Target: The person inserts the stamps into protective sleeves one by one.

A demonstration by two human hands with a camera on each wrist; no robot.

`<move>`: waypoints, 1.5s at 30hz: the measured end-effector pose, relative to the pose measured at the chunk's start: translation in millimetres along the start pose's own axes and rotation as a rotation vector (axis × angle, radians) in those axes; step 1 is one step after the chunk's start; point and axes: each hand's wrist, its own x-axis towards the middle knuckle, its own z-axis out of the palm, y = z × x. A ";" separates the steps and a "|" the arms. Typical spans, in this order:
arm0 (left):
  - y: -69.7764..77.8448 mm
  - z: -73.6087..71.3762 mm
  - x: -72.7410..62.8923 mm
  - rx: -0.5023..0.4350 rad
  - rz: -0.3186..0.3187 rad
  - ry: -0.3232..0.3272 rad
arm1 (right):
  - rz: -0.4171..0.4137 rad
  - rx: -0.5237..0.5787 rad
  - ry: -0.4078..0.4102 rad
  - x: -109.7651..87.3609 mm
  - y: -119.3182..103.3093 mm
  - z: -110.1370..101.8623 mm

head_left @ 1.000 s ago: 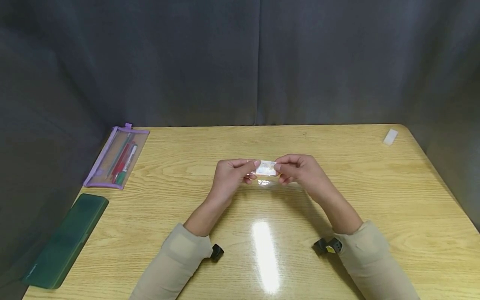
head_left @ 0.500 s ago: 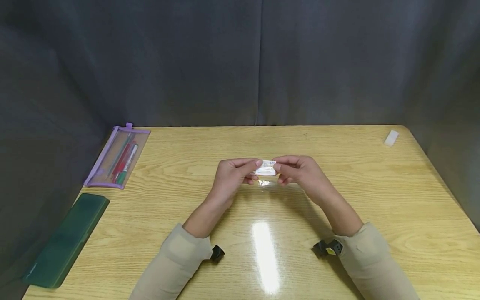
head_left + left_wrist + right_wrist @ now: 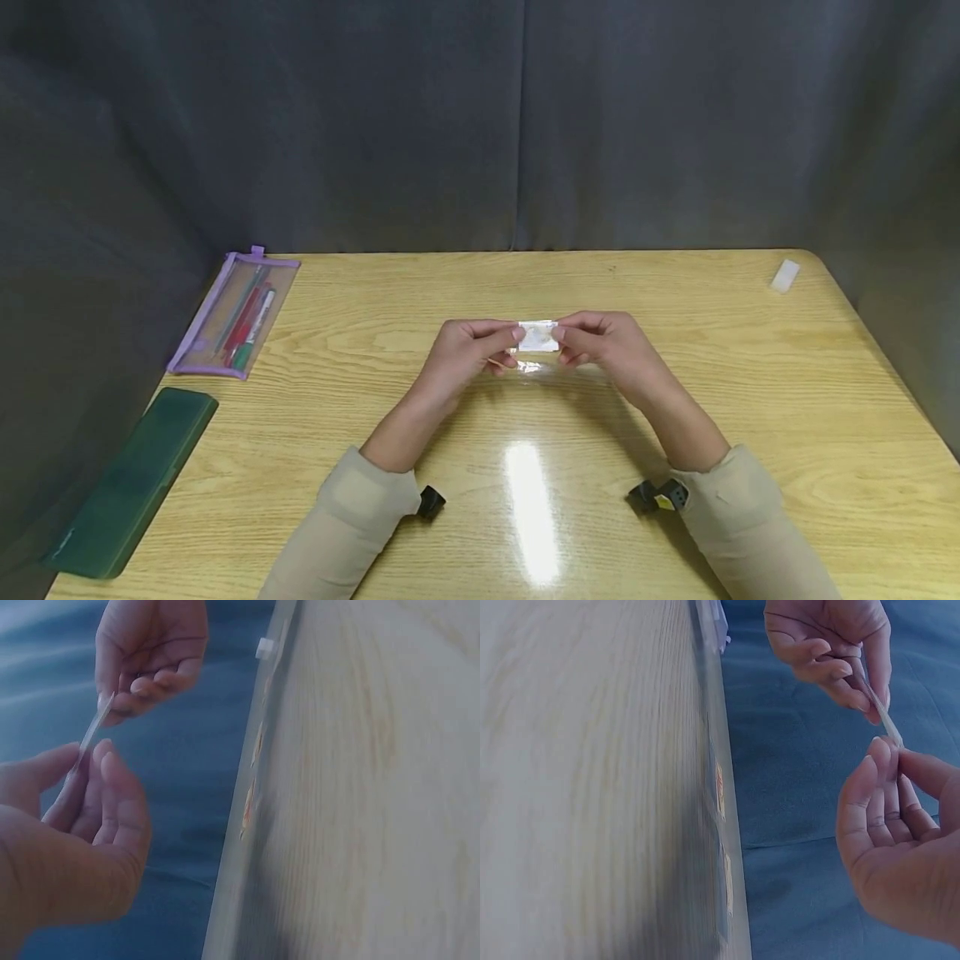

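Observation:
A small, thin white piece with faint print [image 3: 538, 337], like a flat packet, is stretched between my two hands above the table. My left hand [image 3: 468, 354] pinches its left end between thumb and fingers. The right hand [image 3: 606, 346] pinches the opposite end the same way. Seen from the left wrist, the thin piece [image 3: 91, 731] is nearly edge-on, and the right wrist view also shows the piece [image 3: 885, 718] as a narrow strip. Beneath the hands, a shiny clear plastic wrapper [image 3: 529, 367] lies flat on the table.
On the left of the wooden table [image 3: 360, 517] lie a purple-edged see-through pouch [image 3: 258, 292] with several pens and a dark green case [image 3: 135, 483]. A small white block [image 3: 785, 276] sits at the far right corner. Dark curtains [image 3: 375, 125] stand behind.
Both hands have shifted slightly to the right with the white piece. More of its face now shows between the thumbs, and its tilt has changed a little. Both pinches have stayed.

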 end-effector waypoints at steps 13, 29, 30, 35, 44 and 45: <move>-1.2 1.1 1.4 0.049 0.002 0.014 | 0.014 0.063 0.033 0.2 0.8 3.1; -0.3 3.7 -0.6 0.097 -0.002 0.016 | 0.013 0.009 0.013 0.6 0.9 5.5; -0.2 3.8 -0.8 0.100 -0.001 0.013 | 0.014 0.009 0.014 0.7 1.0 5.5; 0.5 4.0 -1.2 0.104 0.003 0.000 | 0.021 0.011 0.012 0.4 1.0 4.5; 0.1 3.3 -0.2 0.083 0.017 0.014 | -0.013 0.025 -0.029 -0.1 0.7 -0.4; 0.1 4.2 -0.2 0.081 0.016 0.006 | -0.006 0.010 -0.040 -0.3 0.1 -0.6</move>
